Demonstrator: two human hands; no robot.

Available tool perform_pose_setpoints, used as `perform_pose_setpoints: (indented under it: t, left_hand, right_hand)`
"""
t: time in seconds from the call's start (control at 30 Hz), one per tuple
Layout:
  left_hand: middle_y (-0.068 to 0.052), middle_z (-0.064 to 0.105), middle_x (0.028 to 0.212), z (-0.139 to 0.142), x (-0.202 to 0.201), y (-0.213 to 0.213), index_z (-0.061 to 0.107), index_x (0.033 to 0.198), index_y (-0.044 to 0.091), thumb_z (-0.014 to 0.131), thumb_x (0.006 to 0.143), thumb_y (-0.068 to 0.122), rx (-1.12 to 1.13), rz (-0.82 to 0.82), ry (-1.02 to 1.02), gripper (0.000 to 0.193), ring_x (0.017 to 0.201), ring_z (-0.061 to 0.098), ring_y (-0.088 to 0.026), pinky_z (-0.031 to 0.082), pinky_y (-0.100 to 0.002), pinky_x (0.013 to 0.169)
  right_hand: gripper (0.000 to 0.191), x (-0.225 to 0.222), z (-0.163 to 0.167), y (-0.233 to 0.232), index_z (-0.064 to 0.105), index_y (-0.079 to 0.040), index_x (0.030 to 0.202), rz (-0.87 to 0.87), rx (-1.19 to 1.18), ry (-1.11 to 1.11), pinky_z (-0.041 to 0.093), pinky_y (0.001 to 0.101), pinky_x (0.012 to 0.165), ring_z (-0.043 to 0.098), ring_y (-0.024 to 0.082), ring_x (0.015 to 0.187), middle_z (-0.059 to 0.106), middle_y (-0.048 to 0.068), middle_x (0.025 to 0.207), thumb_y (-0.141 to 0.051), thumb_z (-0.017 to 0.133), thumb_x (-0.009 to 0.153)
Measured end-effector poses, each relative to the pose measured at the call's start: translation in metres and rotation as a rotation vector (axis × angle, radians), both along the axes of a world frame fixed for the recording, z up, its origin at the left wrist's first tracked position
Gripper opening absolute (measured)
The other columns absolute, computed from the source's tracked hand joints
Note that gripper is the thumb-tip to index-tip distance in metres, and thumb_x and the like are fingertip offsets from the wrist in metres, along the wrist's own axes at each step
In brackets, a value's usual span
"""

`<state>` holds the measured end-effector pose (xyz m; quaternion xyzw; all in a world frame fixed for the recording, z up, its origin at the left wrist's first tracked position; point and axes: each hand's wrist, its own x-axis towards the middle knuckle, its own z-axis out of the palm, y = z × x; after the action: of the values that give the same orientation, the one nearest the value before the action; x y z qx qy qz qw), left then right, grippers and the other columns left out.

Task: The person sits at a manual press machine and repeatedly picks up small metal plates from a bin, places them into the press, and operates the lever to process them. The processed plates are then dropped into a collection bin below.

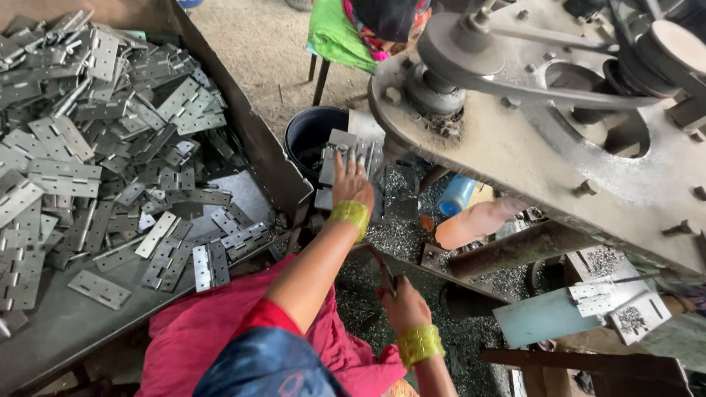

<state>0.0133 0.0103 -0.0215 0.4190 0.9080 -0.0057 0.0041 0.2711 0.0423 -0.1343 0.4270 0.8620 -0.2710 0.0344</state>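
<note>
My left hand [351, 184] reaches forward and lies flat, fingers spread, on a small stack of grey metal hinge plates [346, 151] at the machine bed, just in front of a black bucket [312, 132]. My right hand [402, 303] is low and near me, closed around a thin red-handled rod [381, 270] that points up and away. Both wrists wear yellow-green bangles. A pink cloth [198, 331] covers my lap.
A big heap of grey hinges [95, 147] fills a sloping metal tray [66, 331] on the left. A heavy grey press [529, 140] with pulley and belt looms on the right. Metal shavings [397, 235] cover the bed; a blue cup [456, 195] and a stool with green cloth [334, 37] stand behind.
</note>
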Motion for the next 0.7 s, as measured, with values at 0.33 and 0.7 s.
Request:
perform_pose_setpoints:
  t: [0.33, 0.7]
  left_hand:
    - [-0.017, 0.039, 0.161, 0.006, 0.005, -0.008, 0.054, 0.143, 0.001, 0.045, 0.100, 0.015, 0.172, 0.053, 0.199, 0.046, 0.150, 0.029, -0.035, 0.004, -0.065, 0.119]
    - [-0.019, 0.070, 0.095, -0.130, 0.002, -0.280, 0.071, 0.093, 0.005, 0.059, 0.098, 0.011, 0.581, 0.627, 0.160, 0.015, 0.090, 0.066, -0.036, 0.050, -0.054, 0.080]
  right_hand:
    - [0.038, 0.017, -0.103, -0.015, 0.066, -0.001, 0.104, -0.003, 0.137, 0.124, 0.056, 0.0511, 0.073, 0.070, 0.047, 0.089, 0.071, 0.027, 0.093, -0.038, 0.067, 0.094]
    - [0.025, -0.011, 0.068, -0.026, 0.059, 0.001, 0.124, 0.045, 0.127, 0.977, 0.055, 0.0327, 0.089, 0.072, 0.022, 0.096, 0.068, 0.015, 0.112, -0.002, 0.066, 0.101]
